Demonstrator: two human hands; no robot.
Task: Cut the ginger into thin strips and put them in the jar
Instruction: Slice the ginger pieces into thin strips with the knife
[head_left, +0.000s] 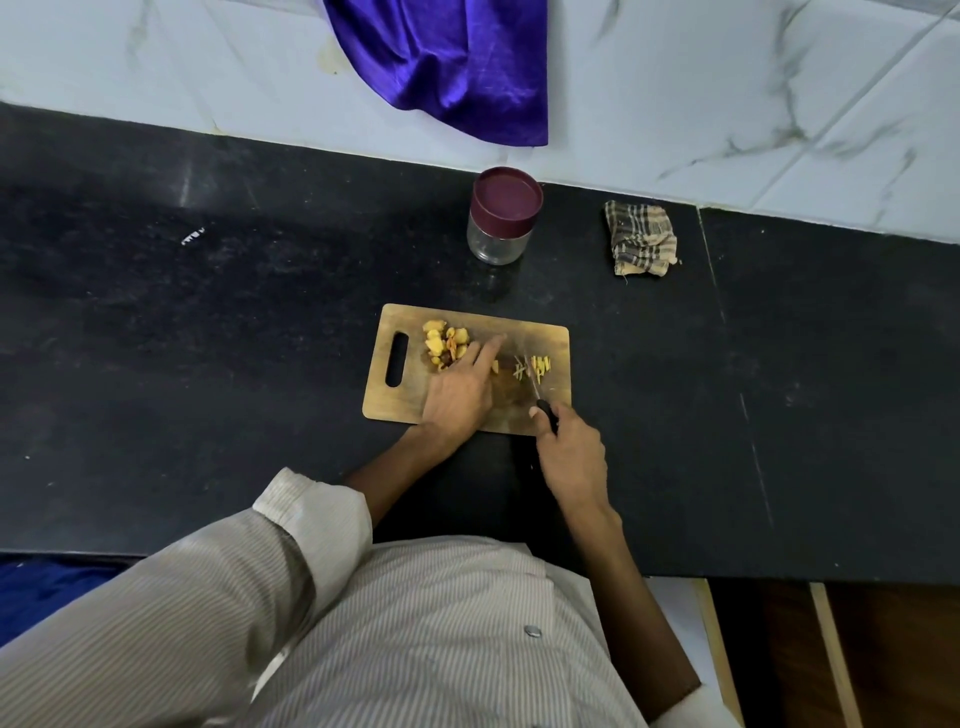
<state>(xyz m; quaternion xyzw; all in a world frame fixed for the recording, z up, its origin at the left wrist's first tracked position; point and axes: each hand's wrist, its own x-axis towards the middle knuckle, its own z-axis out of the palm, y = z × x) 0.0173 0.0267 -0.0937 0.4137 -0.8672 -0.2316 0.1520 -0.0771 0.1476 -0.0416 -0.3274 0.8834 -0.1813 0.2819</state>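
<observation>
A wooden cutting board (545, 343) lies on the black counter. Several yellow ginger chunks (445, 343) are piled near its handle slot. Thin ginger strips (535, 368) lie right of centre. My left hand (460, 392) rests on the board, forefinger stretched out, pressing a small ginger piece (495, 367) under its fingers. My right hand (571, 457) grips the black handle of a knife (535, 387), whose blade lies among the strips. Behind the board stands a glass jar (501, 236) with its maroon lid (508, 195) on.
A folded checked cloth (641, 239) lies right of the jar. A purple cloth (457, 67) hangs down the white marble wall. The black counter (208, 338) stretches wide to both sides. Its front edge is at my waist.
</observation>
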